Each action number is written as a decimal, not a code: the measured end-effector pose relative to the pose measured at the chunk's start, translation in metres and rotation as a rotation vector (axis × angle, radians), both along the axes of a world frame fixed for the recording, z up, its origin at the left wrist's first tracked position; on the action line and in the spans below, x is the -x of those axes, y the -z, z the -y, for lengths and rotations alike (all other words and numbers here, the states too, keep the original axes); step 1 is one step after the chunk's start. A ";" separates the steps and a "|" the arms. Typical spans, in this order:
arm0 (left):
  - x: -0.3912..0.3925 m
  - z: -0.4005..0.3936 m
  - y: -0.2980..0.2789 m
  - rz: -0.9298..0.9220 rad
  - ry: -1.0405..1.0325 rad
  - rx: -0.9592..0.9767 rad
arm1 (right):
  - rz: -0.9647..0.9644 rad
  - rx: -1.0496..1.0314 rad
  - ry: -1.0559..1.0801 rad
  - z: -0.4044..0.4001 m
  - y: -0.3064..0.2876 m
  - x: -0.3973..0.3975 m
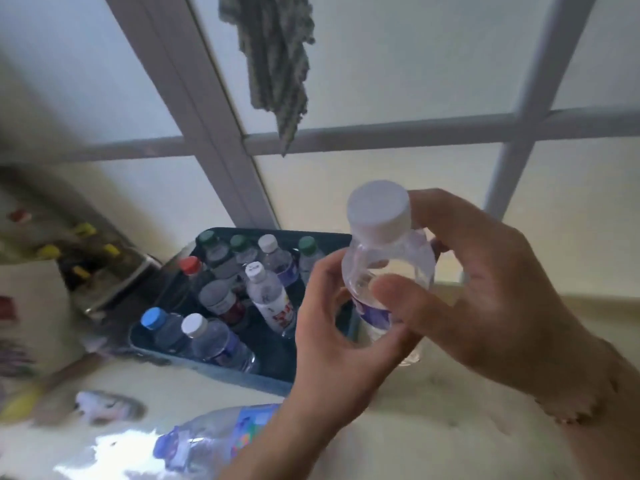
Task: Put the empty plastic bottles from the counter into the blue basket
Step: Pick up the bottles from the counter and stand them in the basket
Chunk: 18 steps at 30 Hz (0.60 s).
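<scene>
A clear plastic bottle (384, 258) with a white cap and a purple label is held upright in front of me, just right of the blue basket (221, 367). My left hand (332, 337) grips its lower body from the left. My right hand (485, 289) wraps its neck and shoulder from the right. The basket holds several upright bottles with green, red, blue and white caps. Another clear bottle (207, 441) with a blue label lies on its side on the counter at the bottom left, partly behind my left forearm.
The pale counter (433, 427) runs under my hands. A frosted window with grey bars is behind the basket, and a grey cloth (277, 53) hangs from above. Blurred clutter, a white bag and yellow-capped items fill the left side.
</scene>
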<state>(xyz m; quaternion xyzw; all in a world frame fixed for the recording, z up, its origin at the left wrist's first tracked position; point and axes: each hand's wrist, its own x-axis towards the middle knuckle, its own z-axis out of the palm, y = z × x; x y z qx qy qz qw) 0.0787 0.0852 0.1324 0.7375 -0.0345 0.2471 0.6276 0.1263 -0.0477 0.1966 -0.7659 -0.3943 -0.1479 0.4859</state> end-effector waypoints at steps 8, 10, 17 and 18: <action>0.008 -0.177 -0.032 -0.302 0.157 -0.461 | -0.083 0.156 -0.011 -0.137 0.021 -0.017; 0.006 -0.209 -0.027 -0.416 0.202 -0.567 | -0.142 0.324 -0.005 -0.166 0.048 -0.015; 0.002 -0.253 0.012 -0.597 0.281 -0.965 | -0.402 0.531 -0.094 -0.214 0.130 -0.010; 0.001 -0.254 0.017 -0.601 0.274 -0.985 | -0.422 0.527 -0.107 -0.216 0.136 -0.009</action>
